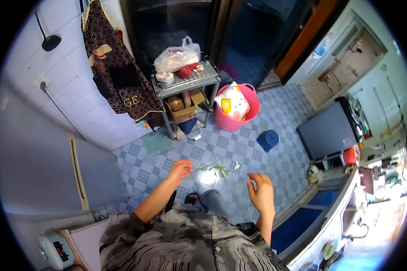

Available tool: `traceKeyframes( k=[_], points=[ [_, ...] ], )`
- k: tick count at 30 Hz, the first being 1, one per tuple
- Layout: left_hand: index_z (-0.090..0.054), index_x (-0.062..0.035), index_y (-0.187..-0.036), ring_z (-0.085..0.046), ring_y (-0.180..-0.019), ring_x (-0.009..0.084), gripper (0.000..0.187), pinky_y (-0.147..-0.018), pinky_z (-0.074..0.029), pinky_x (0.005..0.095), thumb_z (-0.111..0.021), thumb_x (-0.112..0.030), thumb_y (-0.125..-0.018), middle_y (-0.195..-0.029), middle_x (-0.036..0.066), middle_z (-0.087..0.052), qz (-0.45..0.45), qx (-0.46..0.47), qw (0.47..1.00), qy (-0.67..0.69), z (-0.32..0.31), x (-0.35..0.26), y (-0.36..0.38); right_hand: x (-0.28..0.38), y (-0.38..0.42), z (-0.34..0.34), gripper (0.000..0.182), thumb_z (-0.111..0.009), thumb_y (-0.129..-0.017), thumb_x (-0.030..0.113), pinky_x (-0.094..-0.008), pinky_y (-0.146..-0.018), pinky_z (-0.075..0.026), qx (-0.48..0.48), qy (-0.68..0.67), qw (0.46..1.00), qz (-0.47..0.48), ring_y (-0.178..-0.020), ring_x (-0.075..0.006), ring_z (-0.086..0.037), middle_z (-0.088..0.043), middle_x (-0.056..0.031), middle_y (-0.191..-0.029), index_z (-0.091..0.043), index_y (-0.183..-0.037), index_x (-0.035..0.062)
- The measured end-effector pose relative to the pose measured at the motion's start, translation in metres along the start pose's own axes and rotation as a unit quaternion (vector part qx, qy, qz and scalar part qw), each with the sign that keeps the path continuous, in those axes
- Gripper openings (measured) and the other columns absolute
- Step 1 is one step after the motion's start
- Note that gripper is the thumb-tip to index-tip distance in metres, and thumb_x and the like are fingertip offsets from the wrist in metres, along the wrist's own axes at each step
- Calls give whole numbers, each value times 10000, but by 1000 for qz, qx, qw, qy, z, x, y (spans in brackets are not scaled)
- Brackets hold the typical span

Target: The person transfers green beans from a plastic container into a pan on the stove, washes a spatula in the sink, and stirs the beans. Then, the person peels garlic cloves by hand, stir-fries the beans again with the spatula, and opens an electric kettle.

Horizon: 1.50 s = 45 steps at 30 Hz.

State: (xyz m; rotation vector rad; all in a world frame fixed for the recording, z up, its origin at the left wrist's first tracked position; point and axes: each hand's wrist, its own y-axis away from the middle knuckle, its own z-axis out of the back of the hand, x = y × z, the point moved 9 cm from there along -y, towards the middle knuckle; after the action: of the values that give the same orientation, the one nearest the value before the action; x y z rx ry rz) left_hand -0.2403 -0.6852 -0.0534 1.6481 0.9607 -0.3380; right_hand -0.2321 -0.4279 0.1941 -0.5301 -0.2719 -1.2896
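Observation:
My left hand [181, 169] is raised in front of my body above the tiled floor, its fingers curled together. Whatever lies between those fingertips, if anything, is too small to make out. On the other side my right hand [261, 190] hangs with its fingers bent and the thumb a little apart, and I see nothing in it. Between and beyond the two hands, green vegetable scraps [220, 170] lie on the floor. A small white scrap [237, 165] is beside them.
Ahead stands a metal rack [185, 85] carrying a plastic bag [178, 56]. A pink tub [230, 122] and a blue bucket [268, 140] are to its right. An apron [122, 77] hangs at left, above the fridge [45, 167]. A cluttered counter [348, 203] runs along the right.

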Motion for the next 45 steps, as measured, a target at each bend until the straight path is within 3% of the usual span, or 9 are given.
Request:
traceKeyframes(
  k=[4,14,17,24,33,37,39,41,45],
  points=[
    [-560,-65,-975,-575,-763,143,224,-584,-401,239,-518,-147,-771,-873,48,-585,2,-123,985,120,48,-18,-26,4,-87,-56,151,-587,-740,104,-367,-688,-420,84,-43,993,73,-764,-295,-534,-574,-113,-768,-612,-873,38],
    [-565,-67,-979,-558,-653,125,223,-524,-381,213,-527,-156,-778,-831,50,-604,-103,-189,963,164,32,-120,-92,-27,-314,-176,166,-575,-748,107,-333,-603,-445,227,-169,943,173,-656,-246,-564,-579,-129,-750,-610,-879,12],
    [-579,-61,-952,-547,-633,98,190,-512,-372,197,-522,-134,-787,-810,42,-607,-141,-210,957,140,14,-149,-99,-34,-397,-226,156,-551,-738,84,-357,-624,-453,166,-170,955,177,-697,-279,-571,-580,-157,-776,-608,-866,16],
    [-558,-33,-969,-512,-623,83,190,-519,-367,190,-508,-114,-805,-825,46,-602,-132,-167,976,43,8,-214,-137,-39,-558,-312,132,-552,-703,59,-387,-680,-454,73,-149,977,136,-751,-325,-569,-560,-173,-789,-630,-809,73],
    [-569,-47,-978,-509,-650,62,177,-519,-358,175,-495,-118,-834,-820,30,-596,-123,-14,990,-71,-4,-304,-221,-39,-581,-367,301,-655,-693,263,-414,-726,-439,184,24,980,65,-851,-340,-533,-484,-169,-919,-548,-921,100],
    [-558,-33,-991,-538,-666,88,190,-556,-415,198,-516,-82,-813,-823,49,-593,-153,41,982,-106,-28,-334,-262,-65,-580,-359,240,-612,-722,164,-359,-571,-472,137,-91,986,-39,-624,-295,-584,-577,-168,-776,-508,-890,29],
    [-547,-20,-1003,-559,-687,112,209,-579,-447,217,-519,-55,-799,-829,72,-589,-159,59,976,-138,-42,-345,-280,-74,-573,-359,207,-594,-763,132,-290,-497,-475,179,-191,957,-125,-573,-199,-579,-595,-115,-757,-492,-897,12],
    [-519,-3,-1045,-569,-683,124,252,-572,-450,234,-521,-72,-802,-825,87,-583,-237,22,955,-180,-52,-358,-300,-77,-547,-367,149,-557,-791,80,-240,-489,-479,236,-487,783,-306,-592,-124,-565,-587,-68,-770,-488,-913,28],
    [-461,-9,-1118,-579,-654,205,365,-599,-457,308,-555,-140,-790,-881,139,-567,-331,-63,894,-296,-80,-391,-309,-61,-533,-350,197,-504,-803,36,-207,-467,-475,255,-614,674,-323,-575,-93,-548,-594,-64,-789,-483,-998,35]
  ],
)
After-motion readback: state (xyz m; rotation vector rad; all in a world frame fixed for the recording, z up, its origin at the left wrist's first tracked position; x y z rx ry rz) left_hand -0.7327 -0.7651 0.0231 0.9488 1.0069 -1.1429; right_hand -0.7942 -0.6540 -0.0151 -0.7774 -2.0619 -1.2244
